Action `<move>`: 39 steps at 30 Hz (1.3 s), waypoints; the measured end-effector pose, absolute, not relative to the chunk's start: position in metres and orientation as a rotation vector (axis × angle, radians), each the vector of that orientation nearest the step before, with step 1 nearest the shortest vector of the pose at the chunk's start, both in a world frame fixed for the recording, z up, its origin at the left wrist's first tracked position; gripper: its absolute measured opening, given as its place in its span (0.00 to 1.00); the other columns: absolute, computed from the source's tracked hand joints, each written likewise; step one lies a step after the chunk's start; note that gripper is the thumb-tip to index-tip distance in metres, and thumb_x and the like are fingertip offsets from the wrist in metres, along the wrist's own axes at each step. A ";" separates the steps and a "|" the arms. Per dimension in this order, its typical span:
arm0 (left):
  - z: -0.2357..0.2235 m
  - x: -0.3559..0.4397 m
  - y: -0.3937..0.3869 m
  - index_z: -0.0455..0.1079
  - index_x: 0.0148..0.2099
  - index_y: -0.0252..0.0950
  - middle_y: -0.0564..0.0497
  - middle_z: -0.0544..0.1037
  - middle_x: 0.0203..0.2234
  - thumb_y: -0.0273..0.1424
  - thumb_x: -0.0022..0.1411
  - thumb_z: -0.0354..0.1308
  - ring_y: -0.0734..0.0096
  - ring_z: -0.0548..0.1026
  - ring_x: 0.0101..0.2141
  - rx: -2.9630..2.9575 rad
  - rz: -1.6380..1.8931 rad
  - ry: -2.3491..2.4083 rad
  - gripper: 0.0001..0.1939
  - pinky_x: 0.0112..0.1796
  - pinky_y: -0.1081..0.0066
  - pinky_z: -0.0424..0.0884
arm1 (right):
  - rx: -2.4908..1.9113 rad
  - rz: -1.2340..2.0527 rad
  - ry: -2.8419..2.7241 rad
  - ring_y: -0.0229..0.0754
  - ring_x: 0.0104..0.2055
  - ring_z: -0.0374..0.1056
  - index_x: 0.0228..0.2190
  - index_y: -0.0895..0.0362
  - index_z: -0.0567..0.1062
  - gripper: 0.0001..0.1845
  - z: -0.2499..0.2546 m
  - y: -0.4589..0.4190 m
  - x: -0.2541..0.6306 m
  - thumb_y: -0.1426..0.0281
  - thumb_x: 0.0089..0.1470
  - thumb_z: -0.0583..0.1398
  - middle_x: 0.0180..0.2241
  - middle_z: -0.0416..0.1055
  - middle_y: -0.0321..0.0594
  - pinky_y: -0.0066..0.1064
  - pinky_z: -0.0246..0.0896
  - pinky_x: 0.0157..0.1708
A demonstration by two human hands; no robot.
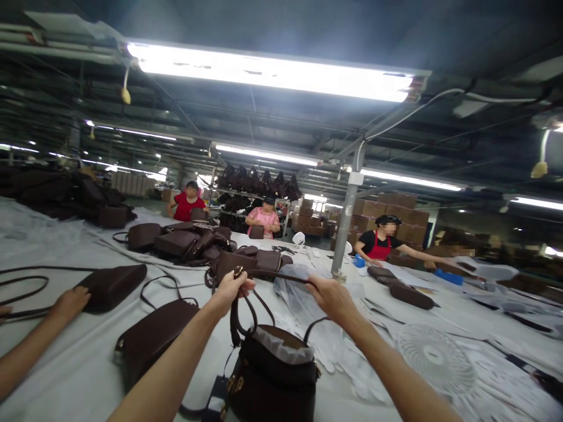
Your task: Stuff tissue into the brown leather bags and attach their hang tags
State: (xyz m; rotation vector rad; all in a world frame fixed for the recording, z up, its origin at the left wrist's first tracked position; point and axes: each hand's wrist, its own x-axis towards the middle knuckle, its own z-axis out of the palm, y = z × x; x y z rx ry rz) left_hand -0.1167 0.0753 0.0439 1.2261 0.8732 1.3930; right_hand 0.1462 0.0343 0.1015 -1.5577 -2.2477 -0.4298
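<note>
A dark brown strap (277, 274) is stretched between my two hands, above an upright handbag. My left hand (233, 291) is closed on the strap near a gold-coloured buckle (238, 271). My right hand (331, 298) grips the strap further to the right. Below them the dark brown handbag (272, 384) stands with its top open, pale stuffing (284, 350) showing inside. From its left side hangs a dark tag (216, 394). Another brown bag (153, 337) lies just left of it, partly behind my left forearm.
At the left, a co-worker's hand (73, 302) touches a brown bag (116, 287). More bags (176, 241) are piled farther back. A white fan (435, 358) and clear plastic (292, 287) lie to the right. A grey post (347, 217) rises beyond. Several people work around the table.
</note>
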 end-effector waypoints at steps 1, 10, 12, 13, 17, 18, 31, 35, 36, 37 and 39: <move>0.043 -0.109 0.073 0.65 0.31 0.35 0.49 0.77 0.23 0.34 0.62 0.58 0.70 0.74 0.25 1.155 1.405 0.827 0.09 0.29 0.72 0.69 | -1.538 -0.489 -2.245 0.44 0.36 0.73 0.42 0.55 0.74 0.13 0.101 0.030 0.138 0.69 0.63 0.51 0.35 0.77 0.44 0.29 0.58 0.30; 0.047 -0.056 0.059 0.61 0.26 0.33 0.54 0.69 0.16 0.25 0.63 0.58 0.75 0.72 0.20 0.616 1.454 0.391 0.13 0.29 0.71 0.74 | -1.328 -0.514 -2.573 0.44 0.37 0.75 0.44 0.53 0.71 0.15 0.082 0.012 0.068 0.76 0.61 0.50 0.40 0.76 0.43 0.28 0.58 0.30; 0.049 -0.076 0.066 0.58 0.26 0.35 0.58 0.64 0.15 0.25 0.65 0.54 0.80 0.67 0.17 0.567 1.501 0.387 0.15 0.26 0.74 0.72 | -1.253 -0.291 -2.571 0.42 0.37 0.73 0.43 0.54 0.71 0.12 0.079 0.012 0.085 0.74 0.61 0.51 0.37 0.77 0.41 0.28 0.58 0.31; 0.050 -0.090 0.069 0.56 0.26 0.35 0.59 0.62 0.15 0.25 0.67 0.52 0.83 0.64 0.15 0.542 1.528 0.389 0.16 0.24 0.76 0.71 | -1.234 -0.181 -2.567 0.41 0.35 0.72 0.39 0.55 0.72 0.10 0.078 0.012 0.098 0.72 0.61 0.52 0.34 0.77 0.40 0.27 0.57 0.31; 0.057 -0.142 0.078 0.55 0.29 0.35 0.63 0.57 0.16 0.24 0.68 0.50 0.89 0.54 0.12 0.509 1.620 0.421 0.13 0.17 0.84 0.59 | -1.340 -0.035 -2.496 0.39 0.30 0.68 0.30 0.56 0.70 0.11 0.086 0.013 0.154 0.69 0.61 0.51 0.26 0.73 0.36 0.28 0.55 0.30; 0.058 -0.147 0.077 0.57 0.30 0.35 0.63 0.58 0.16 0.24 0.67 0.51 0.89 0.54 0.12 0.532 1.622 0.429 0.11 0.16 0.84 0.57 | -1.382 -0.077 -2.479 0.40 0.30 0.68 0.30 0.56 0.70 0.11 0.091 0.013 0.162 0.68 0.62 0.51 0.26 0.73 0.36 0.29 0.54 0.31; 0.067 -0.074 0.039 0.72 0.34 0.32 0.58 0.67 0.17 0.27 0.44 0.65 0.83 0.58 0.14 1.521 0.982 0.816 0.12 0.16 0.77 0.51 | -1.639 -0.531 -2.221 0.45 0.33 0.73 0.33 0.55 0.71 0.12 0.099 0.019 0.094 0.65 0.63 0.50 0.30 0.76 0.42 0.30 0.51 0.26; 0.063 -0.087 0.044 0.72 0.27 0.32 0.58 0.65 0.15 0.29 0.46 0.63 0.82 0.57 0.14 1.568 0.865 0.877 0.05 0.15 0.77 0.50 | -1.691 -0.544 -2.192 0.46 0.33 0.73 0.34 0.55 0.71 0.13 0.095 0.017 0.116 0.65 0.64 0.50 0.30 0.76 0.42 0.31 0.55 0.27; 0.063 -0.088 0.044 0.71 0.25 0.32 0.58 0.65 0.14 0.29 0.46 0.63 0.82 0.57 0.14 1.565 0.855 0.879 0.05 0.15 0.77 0.50 | -1.693 -0.547 -2.208 0.46 0.34 0.73 0.35 0.55 0.72 0.13 0.094 0.016 0.120 0.66 0.64 0.50 0.31 0.76 0.43 0.31 0.57 0.28; 0.063 -0.088 0.044 0.70 0.23 0.32 0.57 0.66 0.14 0.28 0.46 0.63 0.81 0.58 0.14 1.559 0.850 0.878 0.06 0.15 0.77 0.51 | -1.684 -0.563 -2.227 0.46 0.35 0.72 0.37 0.56 0.72 0.11 0.092 0.015 0.122 0.67 0.63 0.51 0.34 0.76 0.43 0.31 0.59 0.30; 0.064 -0.084 0.045 0.69 0.20 0.33 0.57 0.67 0.13 0.25 0.43 0.65 0.80 0.60 0.14 1.540 0.832 0.872 0.07 0.15 0.77 0.52 | -1.585 -0.644 -2.276 0.49 0.43 0.71 0.46 0.57 0.71 0.13 0.090 0.012 0.122 0.70 0.60 0.55 0.44 0.74 0.48 0.34 0.63 0.38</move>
